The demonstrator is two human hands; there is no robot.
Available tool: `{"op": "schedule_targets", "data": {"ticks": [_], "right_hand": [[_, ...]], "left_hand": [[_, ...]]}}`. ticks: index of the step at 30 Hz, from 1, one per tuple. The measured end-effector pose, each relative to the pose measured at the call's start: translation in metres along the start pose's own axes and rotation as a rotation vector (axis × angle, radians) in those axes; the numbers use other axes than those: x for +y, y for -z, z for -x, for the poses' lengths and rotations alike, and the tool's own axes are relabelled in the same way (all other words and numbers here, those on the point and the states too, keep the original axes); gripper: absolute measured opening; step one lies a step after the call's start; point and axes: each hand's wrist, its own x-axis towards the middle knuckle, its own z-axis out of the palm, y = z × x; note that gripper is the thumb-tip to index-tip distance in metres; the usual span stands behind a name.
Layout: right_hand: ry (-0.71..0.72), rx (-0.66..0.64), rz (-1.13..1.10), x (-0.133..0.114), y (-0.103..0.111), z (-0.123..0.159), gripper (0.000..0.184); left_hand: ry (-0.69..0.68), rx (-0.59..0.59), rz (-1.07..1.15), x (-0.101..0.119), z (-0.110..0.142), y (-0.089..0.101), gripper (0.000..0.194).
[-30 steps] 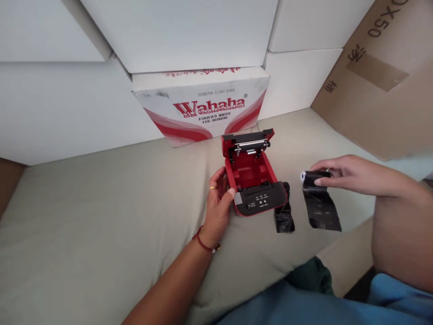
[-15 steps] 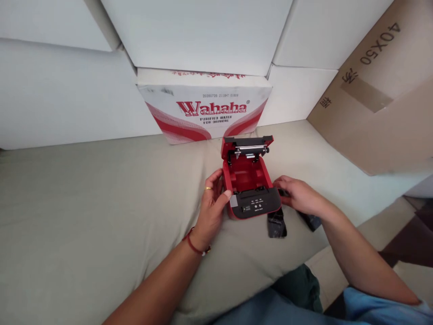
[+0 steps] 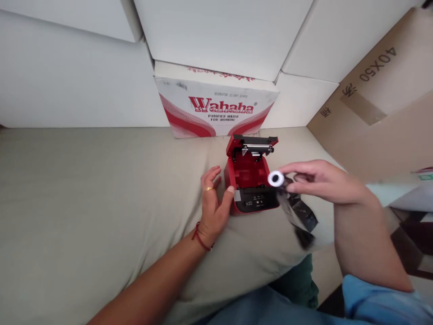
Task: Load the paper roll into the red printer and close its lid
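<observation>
A small red and black label printer (image 3: 259, 198) stands on the cloth with its lid (image 3: 253, 143) tilted up and its red inside showing bare. My left hand (image 3: 215, 203) is at its left side, thumb against the front left corner, fingers spread apart and slightly off the wall. Over the printer's right edge, my right hand (image 3: 320, 183) pinches a small roll (image 3: 276, 178) whose white ring-shaped end faces me. A dark, shiny strip (image 3: 299, 232) trails below the roll, blurred by motion.
Behind the printer stands a white and red water carton (image 3: 221, 106), with large white boxes (image 3: 216, 31) stacked around and above it. A brown cardboard box (image 3: 382, 131) leans at the right. Pale green cloth (image 3: 118, 194) covers the surface. A dark crinkled piece (image 3: 306, 212) lies right of the printer.
My right hand has risen from beside the printer with the roll and its dark strip, bringing the roll to the printer's right edge. My left fingers have loosened from the printer's side.
</observation>
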Motion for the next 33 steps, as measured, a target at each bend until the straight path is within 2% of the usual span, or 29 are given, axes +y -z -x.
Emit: {"op": "schedule_targets", "data": {"ticks": [2,3,6,8,11,17,21,25,27,28,31,33], "right_hand": [[-0.004,0.054,0.100,-0.010,-0.023,-0.027,0.045],[-0.006,0.091,0.185,-0.015,-0.034,-0.038,0.043],[-0.062,0.181,0.508,-0.026,-0.060,-0.061,0.041],[-0.135,0.170,0.672,-0.032,-0.070,-0.067,0.041],[-0.186,0.145,0.762,-0.039,-0.077,-0.071,0.043],[-0.195,0.139,0.786,-0.036,-0.083,-0.084,0.043],[-0.155,0.150,0.738,-0.028,-0.086,-0.092,0.046],[-0.032,0.219,0.570,-0.024,-0.085,-0.073,0.037],[0.075,0.342,0.374,-0.022,-0.081,-0.056,0.024],[0.119,0.453,0.278,-0.020,-0.077,-0.048,0.021],[0.177,0.883,0.124,-0.007,-0.064,-0.040,0.030],[0.180,1.049,0.089,0.007,-0.056,-0.052,0.043]], "left_hand": [[-0.254,0.080,-0.209,0.007,0.005,0.003,0.049],[-0.367,0.079,-0.278,0.011,0.007,0.005,0.050],[-0.599,-0.022,-0.396,0.022,0.014,0.008,0.056],[-0.692,-0.130,-0.443,0.028,0.017,0.006,0.057],[-0.768,-0.230,-0.471,0.034,0.020,0.002,0.056],[-0.827,-0.259,-0.467,0.037,0.019,-0.003,0.062],[-0.843,-0.233,-0.511,0.035,0.021,-0.003,0.061],[-0.860,-0.207,-0.550,0.035,0.022,-0.005,0.056],[-0.878,-0.190,-0.564,0.036,0.022,-0.007,0.049],[-0.886,-0.181,-0.567,0.036,0.022,-0.007,0.044],[-0.898,-0.168,-0.565,0.040,0.023,-0.008,0.034],[-0.902,-0.164,-0.565,0.041,0.023,-0.008,0.033]]}}
